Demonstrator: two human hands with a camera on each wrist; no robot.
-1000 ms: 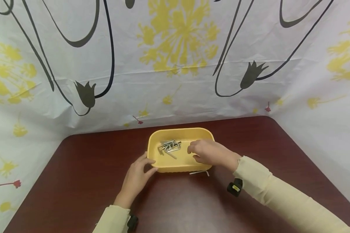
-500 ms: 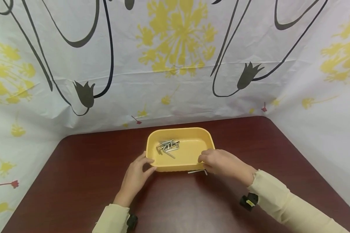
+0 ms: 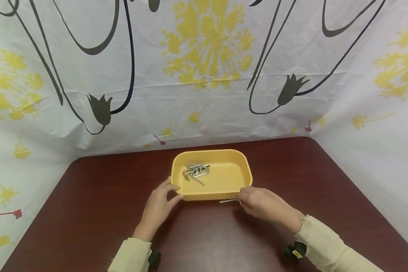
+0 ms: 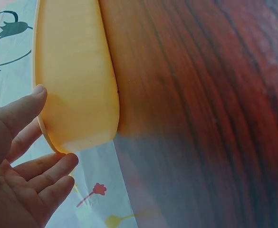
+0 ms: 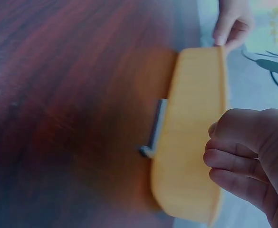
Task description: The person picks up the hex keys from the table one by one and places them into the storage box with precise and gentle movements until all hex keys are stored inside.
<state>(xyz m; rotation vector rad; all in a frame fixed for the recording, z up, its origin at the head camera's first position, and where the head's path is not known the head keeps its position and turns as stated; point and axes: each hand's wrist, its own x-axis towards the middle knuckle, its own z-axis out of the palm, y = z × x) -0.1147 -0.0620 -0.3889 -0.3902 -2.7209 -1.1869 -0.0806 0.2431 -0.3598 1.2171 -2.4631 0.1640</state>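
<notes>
A yellow plastic tray [image 3: 224, 177] stands on the table with several silver hex keys [image 3: 197, 172] heaped in its left half. My left hand [image 3: 158, 207] holds the tray's near left corner; in the left wrist view its thumb [image 4: 40, 95] lies against the rim. Over the near right corner hovers my right hand [image 3: 265, 204], fingers loosely bent with nothing seen in them. One more hex key [image 5: 157, 128] lies on the table along the tray's front wall, its bent end partly covered by the right hand in the head view.
The dark red-brown table [image 3: 204, 238] has rounded far corners. White cloth [image 3: 139, 105] printed with flowers hangs behind it and at both sides. A small black device [image 3: 295, 251] is strapped at the right wrist, and another [image 3: 154, 260] at the left.
My right hand has come out of the tray's inside, moving toward me and down to the near right corner by the loose hex key. The left hand keeps its place.
</notes>
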